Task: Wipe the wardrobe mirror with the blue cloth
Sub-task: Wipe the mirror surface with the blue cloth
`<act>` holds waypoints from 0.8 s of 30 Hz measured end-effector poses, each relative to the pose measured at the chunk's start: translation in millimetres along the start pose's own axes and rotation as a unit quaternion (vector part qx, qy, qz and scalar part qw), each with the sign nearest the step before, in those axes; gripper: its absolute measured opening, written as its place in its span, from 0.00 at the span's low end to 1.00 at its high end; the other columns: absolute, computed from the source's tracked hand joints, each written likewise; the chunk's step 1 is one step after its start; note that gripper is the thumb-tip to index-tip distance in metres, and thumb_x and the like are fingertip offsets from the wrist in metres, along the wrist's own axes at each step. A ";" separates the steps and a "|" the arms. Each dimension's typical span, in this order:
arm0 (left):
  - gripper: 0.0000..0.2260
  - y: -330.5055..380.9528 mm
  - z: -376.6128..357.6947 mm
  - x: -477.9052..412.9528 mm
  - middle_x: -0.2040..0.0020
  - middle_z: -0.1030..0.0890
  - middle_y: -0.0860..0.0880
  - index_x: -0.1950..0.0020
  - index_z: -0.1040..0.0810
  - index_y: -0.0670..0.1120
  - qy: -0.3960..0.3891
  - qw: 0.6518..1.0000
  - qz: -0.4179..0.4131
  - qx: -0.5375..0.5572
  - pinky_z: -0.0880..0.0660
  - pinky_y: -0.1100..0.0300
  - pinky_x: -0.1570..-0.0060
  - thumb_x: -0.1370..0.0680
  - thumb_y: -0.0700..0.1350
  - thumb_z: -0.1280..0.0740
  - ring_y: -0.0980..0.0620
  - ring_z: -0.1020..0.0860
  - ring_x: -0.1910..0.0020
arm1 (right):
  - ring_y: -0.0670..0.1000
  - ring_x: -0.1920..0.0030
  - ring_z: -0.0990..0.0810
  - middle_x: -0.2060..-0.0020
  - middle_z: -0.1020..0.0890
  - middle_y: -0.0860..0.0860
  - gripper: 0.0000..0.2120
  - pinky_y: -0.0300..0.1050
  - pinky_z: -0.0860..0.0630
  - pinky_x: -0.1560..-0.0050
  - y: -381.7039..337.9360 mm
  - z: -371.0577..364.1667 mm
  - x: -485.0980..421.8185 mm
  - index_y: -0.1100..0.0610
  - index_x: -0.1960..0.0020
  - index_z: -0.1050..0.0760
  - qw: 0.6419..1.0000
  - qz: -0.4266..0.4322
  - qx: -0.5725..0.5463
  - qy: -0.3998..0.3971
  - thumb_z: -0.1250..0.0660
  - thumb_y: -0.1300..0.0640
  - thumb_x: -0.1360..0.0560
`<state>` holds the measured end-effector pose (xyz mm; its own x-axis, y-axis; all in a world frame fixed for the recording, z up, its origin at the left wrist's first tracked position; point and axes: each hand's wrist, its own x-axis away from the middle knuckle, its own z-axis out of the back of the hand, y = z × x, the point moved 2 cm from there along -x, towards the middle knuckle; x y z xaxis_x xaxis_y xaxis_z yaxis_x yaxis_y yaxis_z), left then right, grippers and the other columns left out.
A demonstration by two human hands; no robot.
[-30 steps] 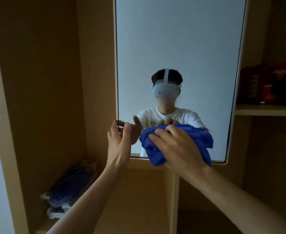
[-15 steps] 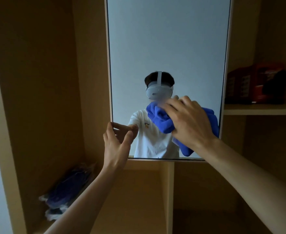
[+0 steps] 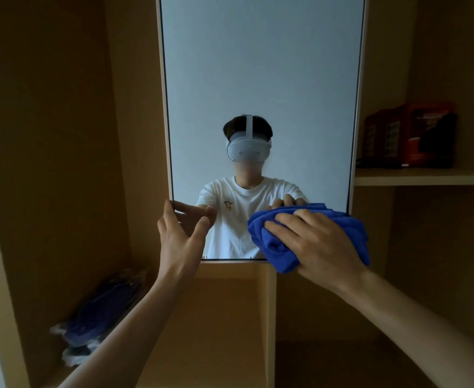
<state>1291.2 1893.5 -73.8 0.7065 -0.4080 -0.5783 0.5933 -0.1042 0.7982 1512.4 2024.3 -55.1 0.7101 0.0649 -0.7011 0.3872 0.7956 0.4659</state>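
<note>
Mirror (image 3: 261, 79): under our right hand (image 3: 320, 242), which grasps it, the bunched cloth (image 3: 272, 239) presses the lower right corner. Our left hand (image 3: 179, 242), released, touches the left edge. We think its bare fingers may leave new marks there.

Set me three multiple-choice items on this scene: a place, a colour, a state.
1. Where on the mirror is the blue cloth? A top left corner; B lower right corner; C centre.
2. What colour are the boxes on the right shelf? A red; B green; C white.
3. How is the left hand? A gripping the cloth; B open at the mirror's left edge; C a fist.
B: the cloth covers the mirror's lower right corner. A: they look dark red. B: its fingers are straight and spread.
</note>
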 end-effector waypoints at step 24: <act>0.49 12.2 -1.4 3.8 0.19 0.46 0.45 0.16 0.55 0.50 -0.014 1.000 0.022 -0.004 0.33 0.45 0.31 0.31 0.64 0.36 0.41 0.37 0.23 | 0.53 0.44 0.22 0.39 0.20 0.50 0.29 0.52 0.24 0.43 29.8 1.6 40.2 0.53 0.33 0.25 0.999 -0.039 -0.014 -0.012 0.24 0.54 0.33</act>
<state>1301.7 1891.9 -66.5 0.7212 -0.4365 -0.5380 0.5651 -0.0786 0.8213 1553.3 2049.6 -68.5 0.6921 -0.0129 -0.7217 0.4260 0.8145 0.3939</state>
